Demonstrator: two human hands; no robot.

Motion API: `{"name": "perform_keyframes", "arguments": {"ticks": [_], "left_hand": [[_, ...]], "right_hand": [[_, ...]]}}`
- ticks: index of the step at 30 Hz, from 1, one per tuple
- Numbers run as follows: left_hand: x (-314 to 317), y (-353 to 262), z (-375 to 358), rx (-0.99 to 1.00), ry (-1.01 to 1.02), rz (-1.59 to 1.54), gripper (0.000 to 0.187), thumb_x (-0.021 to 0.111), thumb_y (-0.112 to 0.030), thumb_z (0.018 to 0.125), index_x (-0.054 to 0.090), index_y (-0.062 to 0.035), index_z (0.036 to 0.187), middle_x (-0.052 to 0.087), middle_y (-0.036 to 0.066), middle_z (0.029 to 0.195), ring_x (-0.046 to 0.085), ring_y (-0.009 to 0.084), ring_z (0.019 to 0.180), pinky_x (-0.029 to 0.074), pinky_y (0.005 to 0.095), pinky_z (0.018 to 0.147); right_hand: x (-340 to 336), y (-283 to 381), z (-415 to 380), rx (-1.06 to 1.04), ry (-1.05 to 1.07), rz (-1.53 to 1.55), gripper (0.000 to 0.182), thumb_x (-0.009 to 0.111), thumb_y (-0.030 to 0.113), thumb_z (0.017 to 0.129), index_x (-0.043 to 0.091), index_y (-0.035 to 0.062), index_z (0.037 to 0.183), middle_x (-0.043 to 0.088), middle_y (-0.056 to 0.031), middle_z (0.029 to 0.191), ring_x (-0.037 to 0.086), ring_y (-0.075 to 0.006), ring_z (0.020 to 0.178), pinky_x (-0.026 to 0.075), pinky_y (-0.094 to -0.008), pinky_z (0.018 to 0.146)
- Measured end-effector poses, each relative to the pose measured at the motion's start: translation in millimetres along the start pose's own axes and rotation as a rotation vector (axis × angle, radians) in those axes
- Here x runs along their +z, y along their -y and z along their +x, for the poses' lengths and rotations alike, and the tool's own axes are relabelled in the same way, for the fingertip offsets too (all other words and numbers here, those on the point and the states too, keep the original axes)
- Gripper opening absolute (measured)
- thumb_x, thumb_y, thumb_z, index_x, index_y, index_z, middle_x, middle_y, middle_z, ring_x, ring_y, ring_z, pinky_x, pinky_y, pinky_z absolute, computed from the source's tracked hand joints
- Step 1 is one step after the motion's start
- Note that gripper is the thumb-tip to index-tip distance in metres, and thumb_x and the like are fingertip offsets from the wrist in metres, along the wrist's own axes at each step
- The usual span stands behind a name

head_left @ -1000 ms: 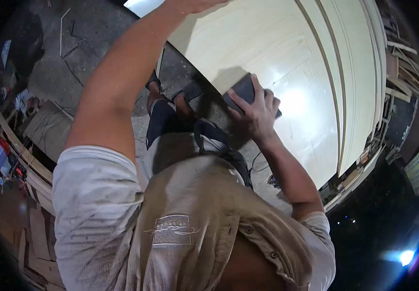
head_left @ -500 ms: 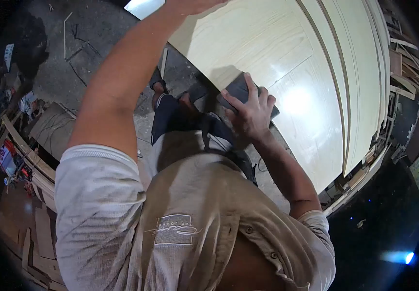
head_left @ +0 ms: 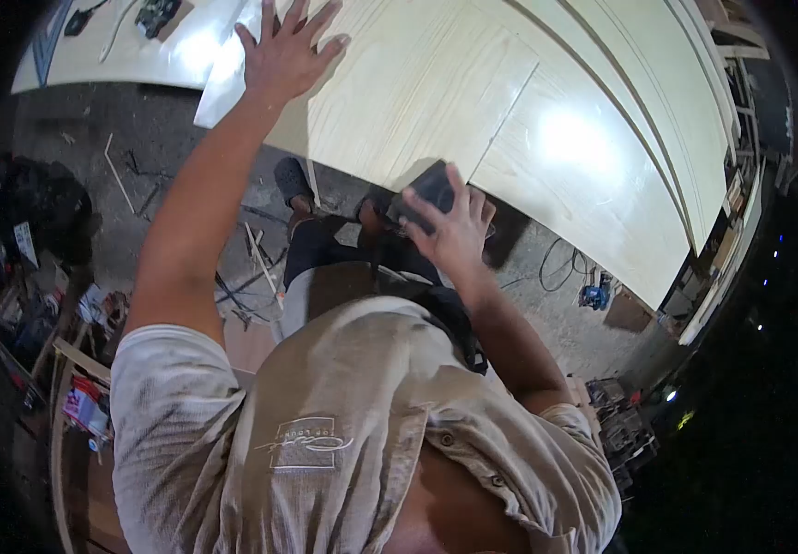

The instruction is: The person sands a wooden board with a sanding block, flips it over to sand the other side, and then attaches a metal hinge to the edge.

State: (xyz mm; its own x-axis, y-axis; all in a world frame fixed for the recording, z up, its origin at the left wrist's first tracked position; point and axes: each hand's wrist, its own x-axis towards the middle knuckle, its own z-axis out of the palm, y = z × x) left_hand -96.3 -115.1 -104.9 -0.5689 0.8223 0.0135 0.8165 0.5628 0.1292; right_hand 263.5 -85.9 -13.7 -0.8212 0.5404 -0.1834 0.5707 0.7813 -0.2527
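Note:
My left hand [head_left: 288,63] lies with spread fingers on a large pale wooden panel [head_left: 399,78], near its left part. Wrapped around a dark grey sanding block [head_left: 434,192] are the fingers of my right hand [head_left: 457,231]. The block sits at the panel's near edge, partly jutting over it; its underside is hidden. Curved strips [head_left: 616,103] run along the panel's right side. Strong light reflects off the pale surface.
A white surface at the upper left bears a dark tool [head_left: 157,15]. On the floor are a blue power tool [head_left: 593,295], a looped cable [head_left: 560,268] and thin wood sticks [head_left: 260,258]. My sandalled foot [head_left: 294,177] stands below the panel. Stacked timber [head_left: 726,249] lies right.
My view has shifted, showing more of the floor and the upper left. My left hand now shows fully, spread on the panel. My right hand and the block have moved to the panel's near edge.

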Motion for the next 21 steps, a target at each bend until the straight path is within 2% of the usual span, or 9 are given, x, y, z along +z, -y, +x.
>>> {"name": "perform_keyframes", "arguments": {"ticks": [1, 4, 7, 11, 13, 15, 17, 19, 21], "left_hand": [[14.4, 4.9, 3.1, 0.058, -0.111, 0.065, 0.066, 0.04, -0.072, 0.096, 0.029, -0.0473, 0.157, 0.026, 0.002, 0.167, 0.017, 0.0457, 0.152, 0.013, 0.0813, 0.111], [7.7, 3.0, 2.3, 0.039, -0.07, 0.057, 0.067, 0.039, -0.074, 0.096, 0.029, -0.0466, 0.157, 0.024, 0.003, 0.168, 0.016, 0.047, 0.152, 0.012, 0.0816, 0.111], [7.4, 2.4, 7.9, 0.021, -0.02, 0.049, 0.069, 0.037, -0.075, 0.096, 0.029, -0.0449, 0.157, 0.021, 0.005, 0.169, 0.014, 0.0502, 0.152, 0.011, 0.0832, 0.109], [15.9, 12.4, 8.7, 0.054, -0.065, 0.029, 0.071, 0.035, -0.077, 0.095, 0.029, -0.0438, 0.158, 0.022, 0.009, 0.168, 0.014, 0.0536, 0.15, 0.011, 0.0857, 0.106], [17.1, 12.1, 7.2, 0.096, -0.099, 0.004, 0.071, 0.035, -0.077, 0.095, 0.03, -0.0433, 0.158, 0.023, 0.01, 0.167, 0.015, 0.0546, 0.149, 0.011, 0.0863, 0.105], [14.7, 11.4, 7.8, 0.072, -0.083, 0.018, 0.07, 0.036, -0.073, 0.098, 0.03, -0.04, 0.159, 0.022, 0.012, 0.167, 0.015, 0.0529, 0.15, 0.011, 0.0857, 0.105], [13.0, 8.7, 8.1, 0.087, -0.037, -0.007, 0.067, 0.035, -0.07, 0.099, 0.031, -0.0386, 0.159, 0.022, 0.012, 0.167, 0.013, 0.0517, 0.151, 0.009, 0.084, 0.108], [13.8, 2.6, 11.2, 0.092, -0.005, -0.031, 0.065, 0.035, -0.066, 0.101, 0.031, -0.0373, 0.159, 0.021, 0.011, 0.168, 0.011, 0.0504, 0.152, 0.008, 0.0824, 0.111], [16.1, -0.1, 7.2, 0.178, -0.01, -0.087, 0.062, 0.036, -0.061, 0.104, 0.031, -0.0347, 0.159, 0.021, 0.013, 0.167, 0.013, 0.0492, 0.152, 0.009, 0.0832, 0.109]], "right_hand": [[-1.2, -0.9, 12.7, 0.014, -0.008, -0.003, 0.052, 0.082, 0.042, 0.075, 0.068, 0.0454, 0.125, 0.039, -0.0146, 0.155, 0.046, -0.0418, 0.128, 0.039, -0.0586, 0.098], [0.3, -14.7, 74.3, 0.17, -0.225, -0.033, 0.046, 0.084, 0.043, 0.074, 0.073, 0.0423, 0.118, 0.043, -0.0145, 0.152, 0.048, -0.0417, 0.125, 0.036, -0.0587, 0.1], [-11.0, -43.7, 135.4, 0.263, -0.28, -0.068, 0.047, 0.083, 0.049, 0.074, 0.072, 0.0426, 0.12, 0.046, -0.0139, 0.15, 0.048, -0.0438, 0.124, 0.036, -0.0605, 0.101], [-20.4, -88.2, 228.6, 0.418, -0.364, -0.132, 0.055, 0.075, 0.062, 0.078, 0.068, 0.0412, 0.128, 0.043, -0.0154, 0.154, 0.043, -0.0498, 0.133, 0.03, -0.0686, 0.109], [-31.4, -95.2, 250.9, 0.506, -0.333, -0.071, 0.057, 0.071, 0.065, 0.08, 0.067, 0.0405, 0.13, 0.041, -0.0165, 0.155, 0.04, -0.0506, 0.138, 0.026, -0.0694, 0.113], [-24.6, -83.4, 233.1, 0.549, -0.342, -0.1, 0.056, 0.069, 0.066, 0.082, 0.066, 0.0405, 0.131, 0.04, -0.0176, 0.156, 0.04, -0.0486, 0.138, 0.027, -0.0681, 0.113], [-7.3, -53.2, 173.7, 0.59, -0.295, -0.062, 0.056, 0.071, 0.062, 0.082, 0.065, 0.0413, 0.133, 0.04, -0.0194, 0.155, 0.04, -0.0486, 0.138, 0.026, -0.0687, 0.113], [11.7, -4.0, 93.2, 0.62, -0.275, -0.017, 0.054, 0.076, 0.056, 0.081, 0.066, 0.0407, 0.132, 0.039, -0.0211, 0.156, 0.038, -0.0522, 0.138, 0.027, -0.0705, 0.11], [1.3, 52.6, 40.9, 0.713, -0.155, 0.062, 0.051, 0.079, 0.05, 0.08, 0.069, 0.0391, 0.128, 0.038, -0.0219, 0.155, 0.038, -0.0563, 0.136, 0.029, -0.0729, 0.107]]}}
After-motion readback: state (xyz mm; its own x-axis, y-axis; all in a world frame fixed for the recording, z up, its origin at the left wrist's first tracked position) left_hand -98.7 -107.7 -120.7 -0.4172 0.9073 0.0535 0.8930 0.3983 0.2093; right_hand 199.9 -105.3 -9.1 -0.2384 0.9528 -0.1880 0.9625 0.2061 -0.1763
